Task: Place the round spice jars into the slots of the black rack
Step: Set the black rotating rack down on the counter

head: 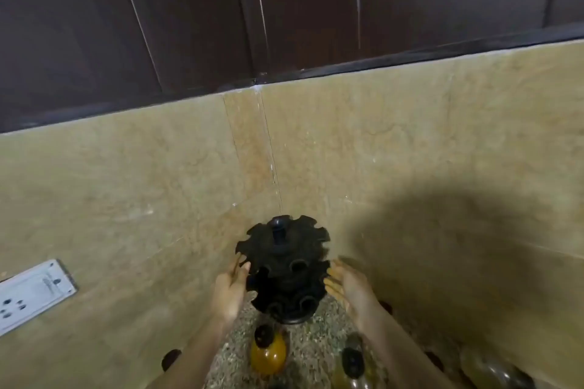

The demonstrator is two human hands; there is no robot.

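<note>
The black rack (284,265) stands upright in the corner of a speckled counter (316,341), its round slots empty and its notched top disc facing me. My left hand (229,289) is open at the rack's left side, fingertips near or touching the disc edge. My right hand (349,287) is open at its right side, fingers close to the rack. Neither hand holds anything. A round jar with amber contents and a black lid (268,352) lies in front of the rack. Another black-lidded jar (352,363) lies to its right, and a clear jar (493,369) is at the lower right.
Beige marble walls (410,167) close in the corner behind and beside the rack. A white wall socket (31,294) is mounted on the left wall. Dark wooden cabinets (284,9) hang above. A black lid (171,358) shows beside my left forearm.
</note>
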